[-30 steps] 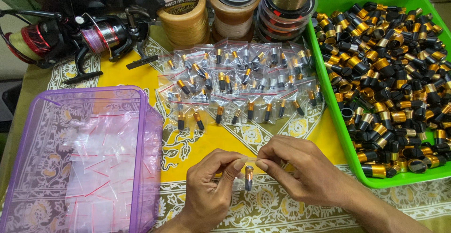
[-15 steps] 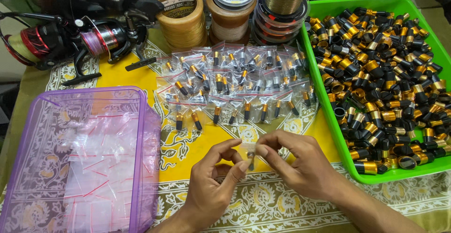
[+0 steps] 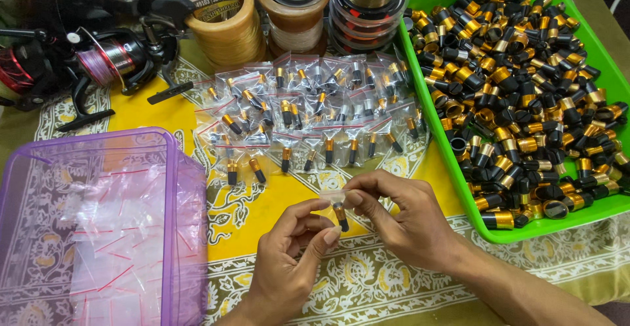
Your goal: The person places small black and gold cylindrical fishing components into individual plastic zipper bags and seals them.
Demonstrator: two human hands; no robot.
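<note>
1. We see a small clear bag [image 3: 336,202] with one black-and-gold part [image 3: 340,216] inside, held above the yellow cloth [image 3: 275,198] near the middle; its edges are hard to make out.
2. Our right hand [image 3: 400,217] pinches the bag's top; our left hand [image 3: 295,254] grips it from the left, thumb by the part.
3. Filled bags [image 3: 308,112] lie in overlapping rows beyond.
4. A green tray [image 3: 438,143] of loose parts sits right, cut off at the frame.
5. A purple box [image 3: 172,234] of empty bags sits left, partly cropped; reels [image 3: 98,60] and line spools [image 3: 295,4] lie far.
</note>
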